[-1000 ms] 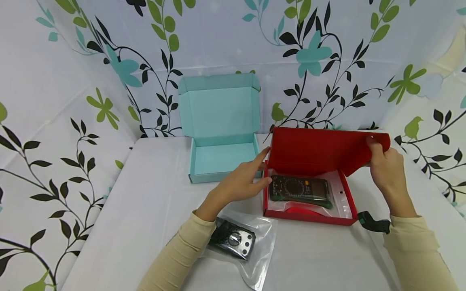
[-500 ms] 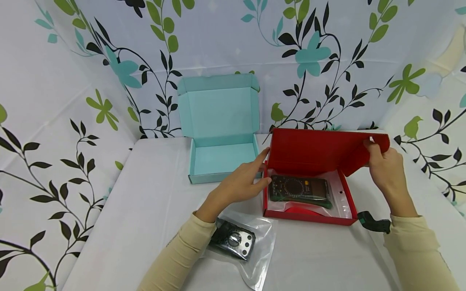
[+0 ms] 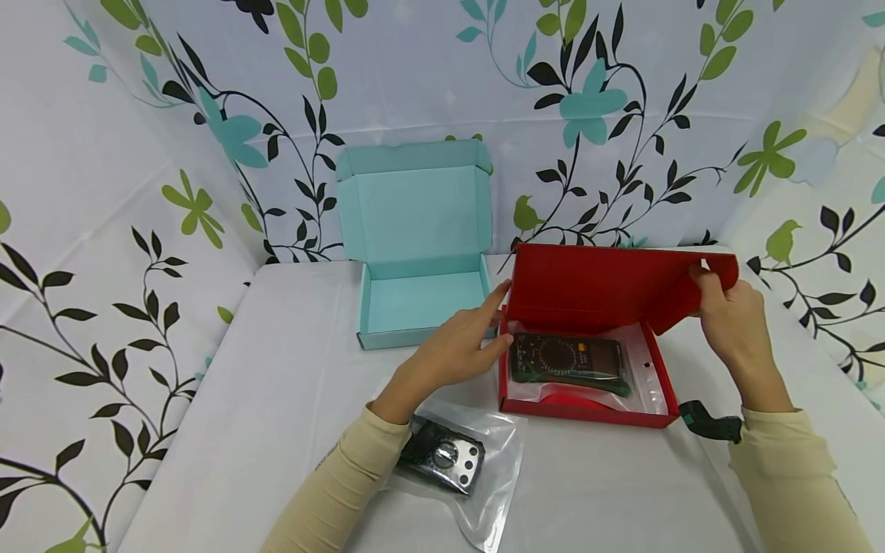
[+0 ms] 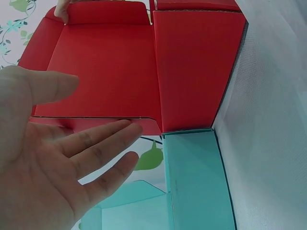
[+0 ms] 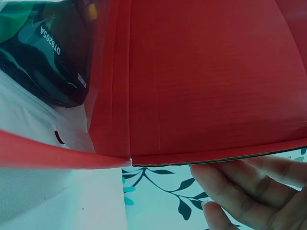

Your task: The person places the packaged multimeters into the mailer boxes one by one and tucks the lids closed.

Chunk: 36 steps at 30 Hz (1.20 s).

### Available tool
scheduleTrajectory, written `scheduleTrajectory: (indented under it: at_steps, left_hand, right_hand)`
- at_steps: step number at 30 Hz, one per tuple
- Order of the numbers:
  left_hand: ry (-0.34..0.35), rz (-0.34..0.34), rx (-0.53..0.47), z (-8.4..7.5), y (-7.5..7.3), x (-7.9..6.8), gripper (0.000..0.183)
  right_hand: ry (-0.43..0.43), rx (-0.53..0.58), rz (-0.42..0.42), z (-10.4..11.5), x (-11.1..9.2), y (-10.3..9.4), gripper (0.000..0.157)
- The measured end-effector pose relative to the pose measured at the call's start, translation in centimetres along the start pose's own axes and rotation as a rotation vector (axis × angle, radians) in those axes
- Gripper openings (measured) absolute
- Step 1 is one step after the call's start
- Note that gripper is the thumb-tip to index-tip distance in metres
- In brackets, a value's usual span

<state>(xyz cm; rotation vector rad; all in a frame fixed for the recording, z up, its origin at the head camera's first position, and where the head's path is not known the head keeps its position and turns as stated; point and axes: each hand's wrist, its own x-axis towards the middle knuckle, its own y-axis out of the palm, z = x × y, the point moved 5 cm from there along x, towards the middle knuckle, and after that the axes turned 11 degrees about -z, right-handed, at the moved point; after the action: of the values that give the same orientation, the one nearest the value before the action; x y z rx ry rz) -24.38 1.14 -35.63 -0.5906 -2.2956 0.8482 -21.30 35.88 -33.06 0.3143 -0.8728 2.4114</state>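
Note:
A red cardboard box stands with its lid raised. Inside lies a black digital multimeter in a clear bag; "DT9205A" is printed on the multimeter in the right wrist view. My right hand pinches the lid's right corner, thumb inside and fingers behind. Beside the left wall, my left hand has its fingers extended. In the left wrist view, the fingertips of this hand reach the lid's side flap.
Left of the red box stands an open turquoise box, its lid upright. Near my left forearm lies a clear plastic bag holding a black item with a silver panel and round knob. A white cloth covers the table, with patterned fabric behind.
Both hands and the raised lid stay nearly in place. My right thumb has shifted slightly down at the lid's corner.

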Motion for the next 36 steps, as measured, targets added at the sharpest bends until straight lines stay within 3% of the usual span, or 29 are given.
scheduleTrajectory:
  at_steps: [6, 15, 25, 36]
  left_hand:
    - [-0.01, -0.033, 0.037, 0.12, -0.09, 0.13, 0.067]
    - [-0.058, -0.016, 0.07, 0.16, 0.04, 0.1, 0.06]
    - [-0.03, -0.002, 0.062, 0.1, 0.15, 0.0, 0.063]
    - [0.009, -0.01, 0.001, 0.02, 0.15, 0.01, 0.069]
  right_hand:
    - [0.005, -0.004, 0.002, -0.03, 0.06, -0.1, 0.055]
    - [0.022, 0.021, 0.036, -0.13, 0.21, -0.46, 0.057]
    - [0.022, 0.014, 0.131, 0.14, -0.08, -0.55, 0.054]
    - [-0.02, -0.004, 0.13, 0.62, -0.43, -0.37, 0.054]
